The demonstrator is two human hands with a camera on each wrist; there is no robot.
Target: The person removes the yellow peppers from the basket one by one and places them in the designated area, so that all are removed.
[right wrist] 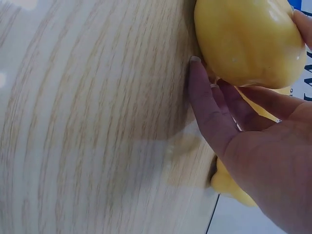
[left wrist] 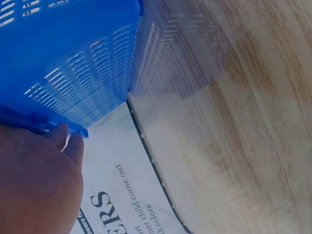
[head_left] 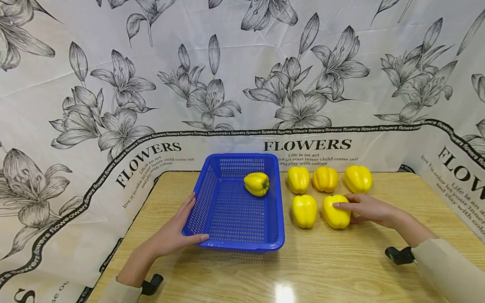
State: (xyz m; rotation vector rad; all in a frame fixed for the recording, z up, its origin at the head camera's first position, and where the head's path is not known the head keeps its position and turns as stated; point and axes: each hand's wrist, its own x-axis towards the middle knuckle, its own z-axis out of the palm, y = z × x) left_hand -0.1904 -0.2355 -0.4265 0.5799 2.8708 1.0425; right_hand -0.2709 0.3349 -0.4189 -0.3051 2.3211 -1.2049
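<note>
A blue plastic basket point(head_left: 238, 242) with slotted walls stands on the table, one yellow bell pepper point(head_left: 256, 184) lying inside it near the right wall. My left hand point(head_left: 172, 233) grips the basket's near left corner, thumb on the front rim and fingers along the left rim. In the left wrist view, fingertips curl at the rim of the basket point(left wrist: 78, 78). My right hand point(head_left: 369, 210) holds a yellow bell pepper point(head_left: 336, 212) in the near row, thumb on top. The right wrist view has the fingers low beside this bell pepper point(right wrist: 248, 44), close over the tabletop.
Another yellow bell pepper point(head_left: 304, 211) sits between the held one and the basket. Behind them stand three more: a left one point(head_left: 298, 179), a darker middle one point(head_left: 325, 179) and a right one point(head_left: 358, 179). A flower-printed cloth point(head_left: 227, 105) hangs behind the wooden table point(head_left: 322, 269).
</note>
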